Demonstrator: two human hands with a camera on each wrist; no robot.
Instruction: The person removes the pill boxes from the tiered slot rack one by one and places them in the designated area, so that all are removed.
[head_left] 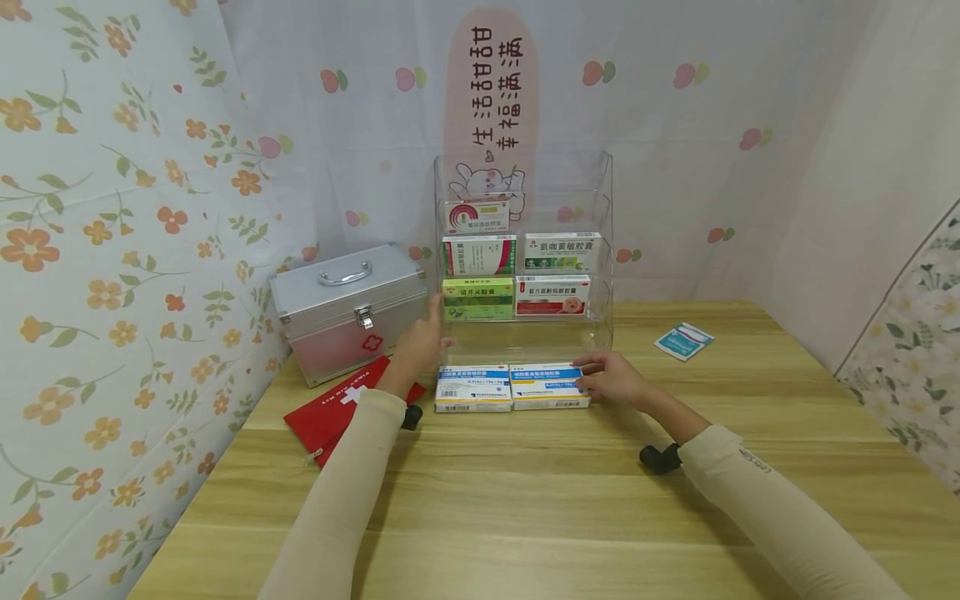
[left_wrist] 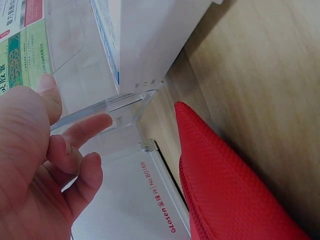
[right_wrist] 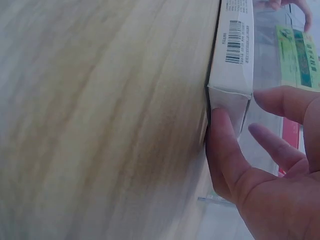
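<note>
A wooden table (head_left: 495,500) spreads beneath both hands. The clear rack (head_left: 525,337) stands beyond and between them, bearing five medicine boxes in its tiers. To the left of the left hand sits a silver case (head_left: 330,337), and nearer the body on that same side lies a red pouch (head_left: 318,418).

The left hand (head_left: 422,342) is beside the rack's left edge, thumb apart from loosely bent fingers, gripping nothing; whether it touches the rack I cannot tell. The right hand (head_left: 617,379) has its fingers spread about one end of the right white-and-blue box (head_left: 543,390), a fingertip against the end face; whether it pinches the box I cannot tell. That box and the left white-and-blue box (head_left: 474,390) lie end to end between the hands. The green box (head_left: 477,300) is just right of the left hand's upper fingertip. A small sachet (head_left: 684,341) lies beyond the right hand, to its right.
</note>
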